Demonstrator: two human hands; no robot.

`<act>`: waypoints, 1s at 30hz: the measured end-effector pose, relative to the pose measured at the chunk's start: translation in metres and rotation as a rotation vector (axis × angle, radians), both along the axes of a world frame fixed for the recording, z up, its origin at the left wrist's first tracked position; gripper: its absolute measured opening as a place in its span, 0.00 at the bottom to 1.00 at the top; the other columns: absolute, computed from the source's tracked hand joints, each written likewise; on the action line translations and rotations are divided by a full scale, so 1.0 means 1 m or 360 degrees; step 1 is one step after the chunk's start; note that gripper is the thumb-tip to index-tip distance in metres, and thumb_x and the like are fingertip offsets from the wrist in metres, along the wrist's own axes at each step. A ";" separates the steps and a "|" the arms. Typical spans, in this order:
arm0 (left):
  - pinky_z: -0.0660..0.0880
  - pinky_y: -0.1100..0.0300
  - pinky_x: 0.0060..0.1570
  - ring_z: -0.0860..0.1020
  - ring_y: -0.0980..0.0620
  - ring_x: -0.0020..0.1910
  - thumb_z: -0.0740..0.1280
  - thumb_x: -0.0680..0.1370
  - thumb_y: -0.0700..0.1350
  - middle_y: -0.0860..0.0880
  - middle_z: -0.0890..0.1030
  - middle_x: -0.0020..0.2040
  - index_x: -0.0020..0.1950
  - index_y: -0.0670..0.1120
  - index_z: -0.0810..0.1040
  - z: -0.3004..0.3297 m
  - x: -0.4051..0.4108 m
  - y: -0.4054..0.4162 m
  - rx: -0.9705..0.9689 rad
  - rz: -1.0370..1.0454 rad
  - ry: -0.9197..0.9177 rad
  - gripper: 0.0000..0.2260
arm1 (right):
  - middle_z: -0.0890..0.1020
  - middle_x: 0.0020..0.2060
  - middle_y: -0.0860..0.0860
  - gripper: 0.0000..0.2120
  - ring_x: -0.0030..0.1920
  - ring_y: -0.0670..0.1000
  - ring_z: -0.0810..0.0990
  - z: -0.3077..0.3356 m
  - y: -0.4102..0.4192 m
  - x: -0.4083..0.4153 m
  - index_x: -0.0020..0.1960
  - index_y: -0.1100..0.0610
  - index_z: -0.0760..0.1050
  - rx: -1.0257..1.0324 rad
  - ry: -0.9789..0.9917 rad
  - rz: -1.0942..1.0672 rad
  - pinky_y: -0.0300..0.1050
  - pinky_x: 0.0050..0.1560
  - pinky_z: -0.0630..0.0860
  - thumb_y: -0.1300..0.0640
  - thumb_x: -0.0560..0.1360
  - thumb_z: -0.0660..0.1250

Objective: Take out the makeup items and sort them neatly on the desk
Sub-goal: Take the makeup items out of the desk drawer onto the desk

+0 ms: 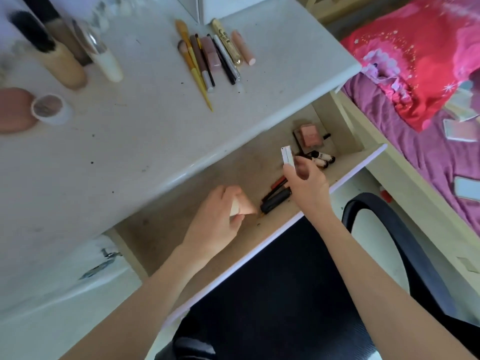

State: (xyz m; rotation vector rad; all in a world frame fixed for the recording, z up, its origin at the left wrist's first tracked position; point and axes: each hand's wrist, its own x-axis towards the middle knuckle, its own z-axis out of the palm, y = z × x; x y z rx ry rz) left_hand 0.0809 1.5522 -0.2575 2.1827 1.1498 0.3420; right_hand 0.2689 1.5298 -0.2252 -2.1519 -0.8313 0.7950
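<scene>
With the left hand (218, 216) holding a sponge (242, 207) and the right hand (305, 183) pinching a white tube (287, 157) above the drawer (207, 201), carry both toward eleven o'clock and lay them beside the row of pencils and brushes (213, 53) on the tabletop (130, 139).

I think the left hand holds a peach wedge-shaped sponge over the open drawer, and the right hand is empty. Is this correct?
Not quite. The right hand is not empty: it pinches a small white rectangular case, as the head view shows. The left hand does hold the peach wedge-shaped sponge over the open drawer.
</scene>
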 end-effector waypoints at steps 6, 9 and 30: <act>0.70 0.70 0.49 0.73 0.60 0.51 0.72 0.72 0.47 0.58 0.72 0.54 0.65 0.53 0.63 0.062 -0.053 -0.036 -0.0245 0.0409 -0.0321 0.26 | 0.81 0.49 0.60 0.14 0.47 0.59 0.83 0.045 -0.022 -0.044 0.51 0.54 0.76 0.0212 0.1140 -0.0329 0.50 0.40 0.81 0.47 0.78 0.58; 0.71 0.77 0.39 0.75 0.65 0.47 0.73 0.71 0.46 0.65 0.70 0.50 0.60 0.60 0.60 0.087 -0.082 -0.032 -0.0354 0.0602 -0.0537 0.27 | 0.81 0.48 0.59 0.14 0.42 0.56 0.84 0.060 -0.015 -0.074 0.54 0.56 0.75 0.0189 0.1168 -0.0187 0.47 0.38 0.81 0.47 0.80 0.56; 0.73 0.73 0.44 0.76 0.67 0.47 0.70 0.73 0.46 0.65 0.76 0.49 0.60 0.54 0.71 0.109 -0.317 0.085 -0.0174 0.1398 -0.0771 0.17 | 0.81 0.47 0.60 0.08 0.46 0.55 0.80 0.069 0.131 -0.324 0.41 0.58 0.77 -0.0261 0.1107 0.0394 0.47 0.47 0.81 0.64 0.76 0.62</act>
